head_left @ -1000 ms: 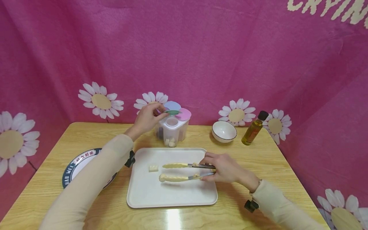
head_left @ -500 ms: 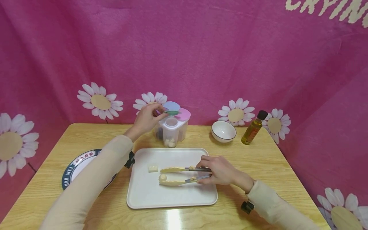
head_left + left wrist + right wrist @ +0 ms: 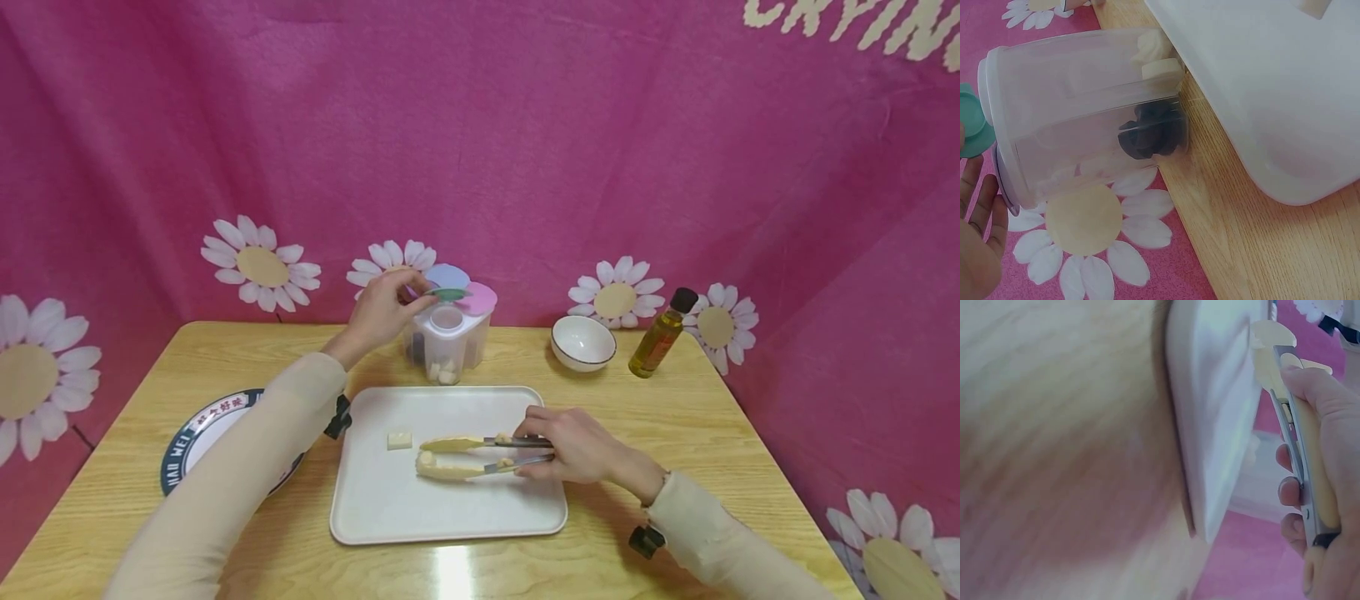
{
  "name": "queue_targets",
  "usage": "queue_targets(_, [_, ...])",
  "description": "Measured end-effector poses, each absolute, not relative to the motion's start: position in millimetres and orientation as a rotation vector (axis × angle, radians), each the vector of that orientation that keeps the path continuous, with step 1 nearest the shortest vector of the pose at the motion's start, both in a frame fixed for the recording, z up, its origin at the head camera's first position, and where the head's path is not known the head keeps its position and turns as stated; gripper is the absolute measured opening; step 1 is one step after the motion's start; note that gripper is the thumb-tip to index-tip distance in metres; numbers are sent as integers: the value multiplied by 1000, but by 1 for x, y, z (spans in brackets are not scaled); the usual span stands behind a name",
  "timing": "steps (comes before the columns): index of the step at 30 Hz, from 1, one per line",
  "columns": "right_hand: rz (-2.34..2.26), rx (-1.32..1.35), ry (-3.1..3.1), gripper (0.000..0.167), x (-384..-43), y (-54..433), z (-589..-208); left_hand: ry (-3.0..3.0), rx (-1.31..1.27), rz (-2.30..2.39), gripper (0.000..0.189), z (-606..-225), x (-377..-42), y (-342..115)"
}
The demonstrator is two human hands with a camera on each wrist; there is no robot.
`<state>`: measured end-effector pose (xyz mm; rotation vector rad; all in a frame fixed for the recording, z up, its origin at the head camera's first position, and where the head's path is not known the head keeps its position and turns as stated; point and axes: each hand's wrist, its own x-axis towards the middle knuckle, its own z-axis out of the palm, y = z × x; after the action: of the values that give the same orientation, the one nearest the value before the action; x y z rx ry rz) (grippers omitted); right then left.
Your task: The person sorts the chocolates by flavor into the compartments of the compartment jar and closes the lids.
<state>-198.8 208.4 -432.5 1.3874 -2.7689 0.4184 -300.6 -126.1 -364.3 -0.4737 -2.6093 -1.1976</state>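
My left hand (image 3: 386,307) pinches the raised green lid (image 3: 450,294) at the back of the table. Under the lid, one compartment of the clear storage container (image 3: 447,333) stands uncovered, with pale pieces at its bottom. Dark pieces (image 3: 1154,131) fill the base of a neighbouring compartment in the left wrist view. My right hand (image 3: 577,446) grips tongs (image 3: 487,457) with yellow tips, their arms spread low over the white tray (image 3: 450,517). A pale piece (image 3: 427,457) sits at the tip of the nearer arm. Left of the tips, a pale block (image 3: 400,440) lies on the tray.
A blue-rimmed plate (image 3: 177,454) lies at the left, partly behind the left sleeve. At the back right stand a white bowl (image 3: 583,343) and a bottle of yellow oil (image 3: 655,346) with a black cap. A pink cloth (image 3: 480,150) hangs behind the table.
The right hand has shifted slightly left and toward the near side with the tongs, whose arms have drawn marginally closer in the last half second. The left hand keeps the green lid raised.
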Motion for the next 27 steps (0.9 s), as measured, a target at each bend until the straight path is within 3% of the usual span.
queue_targets(27, [504,1082,-2588,40,-243,237,-359,-2605,-488,-1183,18,-364,-300,-126])
